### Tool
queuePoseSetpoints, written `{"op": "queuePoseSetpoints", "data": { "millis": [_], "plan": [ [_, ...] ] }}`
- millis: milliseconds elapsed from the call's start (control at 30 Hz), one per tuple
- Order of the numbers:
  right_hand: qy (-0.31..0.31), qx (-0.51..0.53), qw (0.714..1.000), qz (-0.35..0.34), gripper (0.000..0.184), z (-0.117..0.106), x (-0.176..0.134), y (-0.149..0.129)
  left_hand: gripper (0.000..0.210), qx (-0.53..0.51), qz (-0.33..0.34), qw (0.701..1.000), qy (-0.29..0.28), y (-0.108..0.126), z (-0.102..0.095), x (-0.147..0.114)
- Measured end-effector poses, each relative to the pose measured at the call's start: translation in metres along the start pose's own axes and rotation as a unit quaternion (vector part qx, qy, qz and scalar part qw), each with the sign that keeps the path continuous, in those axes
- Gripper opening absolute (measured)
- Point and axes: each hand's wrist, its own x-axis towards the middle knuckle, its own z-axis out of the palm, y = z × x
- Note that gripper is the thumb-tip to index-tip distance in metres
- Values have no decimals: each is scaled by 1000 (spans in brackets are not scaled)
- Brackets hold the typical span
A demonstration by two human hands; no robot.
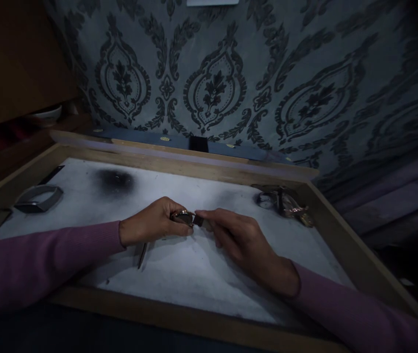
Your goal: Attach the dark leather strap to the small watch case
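Note:
In the head view my left hand [159, 220] is closed around a wristwatch [183, 216] with a shiny rim, its fingers hiding much of it. Beneath that hand a thin dark strip [142, 256] slants down to the white surface; whether it belongs to the watch I cannot tell. My right hand [236, 235] pinches a small dark flat piece [198, 220] right beside the watch rim. Touching or just apart, the piece and the watch are too dim to separate.
A wooden-rimmed tray [201, 169] with a white base surrounds the work. Several watches [286, 201] lie bunched at the right. On the left sits a grey looped band [39, 198]. Patterned wall covering [214, 93] rises behind, and a bowl [45, 116] stands on a shelf.

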Motion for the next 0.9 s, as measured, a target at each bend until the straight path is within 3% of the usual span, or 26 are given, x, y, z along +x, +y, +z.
{"op": "queuePoseSetpoints", "data": {
  "millis": [900],
  "plan": [
    [3,-8,1000,13,38,0,1,-3,14,-1,8,1000,4,-3,0,1]
  ]
}}
